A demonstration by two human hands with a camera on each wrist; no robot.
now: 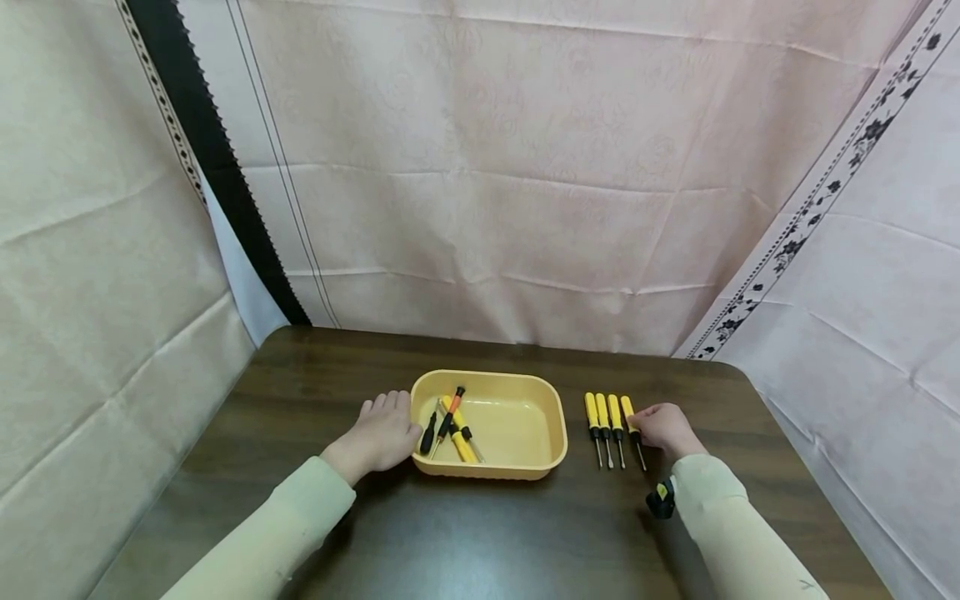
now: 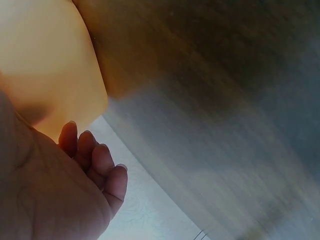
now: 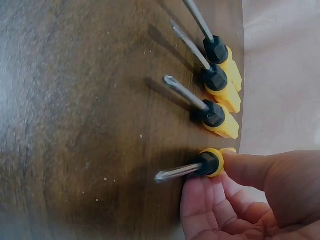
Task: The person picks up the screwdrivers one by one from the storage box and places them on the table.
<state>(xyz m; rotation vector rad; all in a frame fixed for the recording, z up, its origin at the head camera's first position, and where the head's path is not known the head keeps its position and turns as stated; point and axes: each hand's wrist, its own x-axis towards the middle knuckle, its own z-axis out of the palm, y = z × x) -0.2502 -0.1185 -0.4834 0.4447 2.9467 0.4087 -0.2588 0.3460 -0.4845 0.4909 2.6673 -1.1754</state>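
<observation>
Pale cloth hangs behind a dark wooden table; on it stands a yellow tray, with an orange-and-black screwdriver, a black-handled tool and yellow-and-black tools at its left end; the left hand, fingers relaxed and slightly bent, lies at the tray's left rim; the right hand pinches a yellow-and-black screwdriver between thumb and fingers, just right of three similar screwdrivers lying side by side, right of the tray.
</observation>
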